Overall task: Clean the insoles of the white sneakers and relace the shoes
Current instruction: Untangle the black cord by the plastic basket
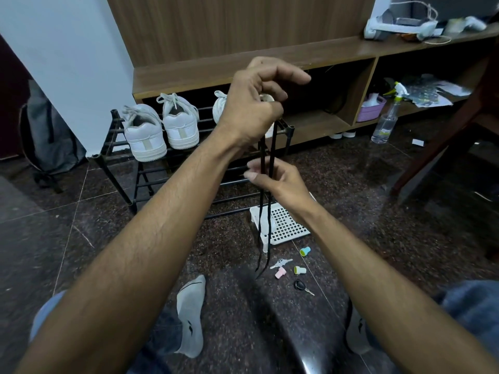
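Black shoelace (266, 184) in both hands, white sneakers (159, 128) racked behind

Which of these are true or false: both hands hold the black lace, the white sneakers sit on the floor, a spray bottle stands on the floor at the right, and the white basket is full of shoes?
1. Both hands hold the black lace: true; the left hand grips it up high, the right hand pinches lower.
2. White sneakers on the floor: false; they sit on the black rack.
3. Spray bottle on the floor, right: true.
4. White basket full of shoes: false; no shoes in it.
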Available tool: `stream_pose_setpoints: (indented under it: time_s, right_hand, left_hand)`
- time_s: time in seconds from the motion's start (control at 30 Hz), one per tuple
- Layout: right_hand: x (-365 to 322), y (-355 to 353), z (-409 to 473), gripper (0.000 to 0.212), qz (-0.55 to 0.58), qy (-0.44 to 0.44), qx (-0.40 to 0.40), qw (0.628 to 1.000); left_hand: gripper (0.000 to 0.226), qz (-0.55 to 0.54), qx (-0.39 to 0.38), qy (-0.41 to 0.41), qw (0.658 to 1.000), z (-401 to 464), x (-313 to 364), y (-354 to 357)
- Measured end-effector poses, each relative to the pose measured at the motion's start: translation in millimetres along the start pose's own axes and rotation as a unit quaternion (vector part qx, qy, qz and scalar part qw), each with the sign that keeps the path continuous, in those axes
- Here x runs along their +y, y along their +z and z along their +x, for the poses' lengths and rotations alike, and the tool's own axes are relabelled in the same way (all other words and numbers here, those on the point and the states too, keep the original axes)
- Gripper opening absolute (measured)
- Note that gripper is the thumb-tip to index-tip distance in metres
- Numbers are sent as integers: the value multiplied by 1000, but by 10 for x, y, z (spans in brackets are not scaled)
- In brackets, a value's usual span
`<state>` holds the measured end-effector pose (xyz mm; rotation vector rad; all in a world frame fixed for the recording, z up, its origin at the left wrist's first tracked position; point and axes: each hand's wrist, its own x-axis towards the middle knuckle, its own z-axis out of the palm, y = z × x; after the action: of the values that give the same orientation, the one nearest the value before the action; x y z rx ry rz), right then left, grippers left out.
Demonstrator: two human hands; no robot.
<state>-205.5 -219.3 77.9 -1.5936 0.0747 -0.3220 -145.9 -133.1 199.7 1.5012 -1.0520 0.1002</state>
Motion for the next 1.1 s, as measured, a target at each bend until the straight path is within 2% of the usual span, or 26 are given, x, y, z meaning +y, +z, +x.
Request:
stream_pose_setpoints:
  time_s: [0.07, 0.13, 0.3, 0.5, 0.6, 0.77, 0.83, 0.97, 1.0, 1.03, 1.1]
  right_hand:
    - [86, -3, -13, 3, -18, 11, -2, 1000]
    - [200, -68, -41, 8, -23, 39, 9, 999]
    - [411, -360, -154, 11, -36, 104, 56, 992]
    - [376, -586, -192, 13, -10, 104, 106, 989]
    - [322, -679, -179, 7, -18, 96, 97, 990]
    - [265, -755, -154, 9, -9, 84, 82, 993]
    - [245, -764, -140, 11, 6, 73, 74, 995]
    - [145, -692, -127, 15, 29, 53, 51, 997]
    - [118, -651, -127, 15, 33, 47, 43, 997]
    - [94, -603, -127, 16, 35, 42, 33, 998]
    - [63, -506, -122, 17, 26, 38, 11, 999]
  left_hand:
    - [57, -6, 40, 12, 999, 34, 0, -84]
    - [56, -7, 113, 11, 994, 49, -50, -223]
    - [50, -24, 289, -84, 953, -72, -423, -660]
    - [43, -19, 442, -240, 864, -578, -1130, -916]
    - [40, -28, 483, -289, 826, -895, -1399, -923]
    - [40, -13, 488, -387, 782, -1372, -1665, -778]
    - [41, -12, 460, -445, 768, -1541, -1753, -712]
    - [34, -59, 385, -584, 712, -1856, -1873, -465]
    - [35, -61, 354, -601, 714, -1897, -1855, -370]
    - [38, -58, 313, -604, 730, -1919, -1812, -257]
    - [46, -62, 206, -572, 791, -1907, -1712, -46]
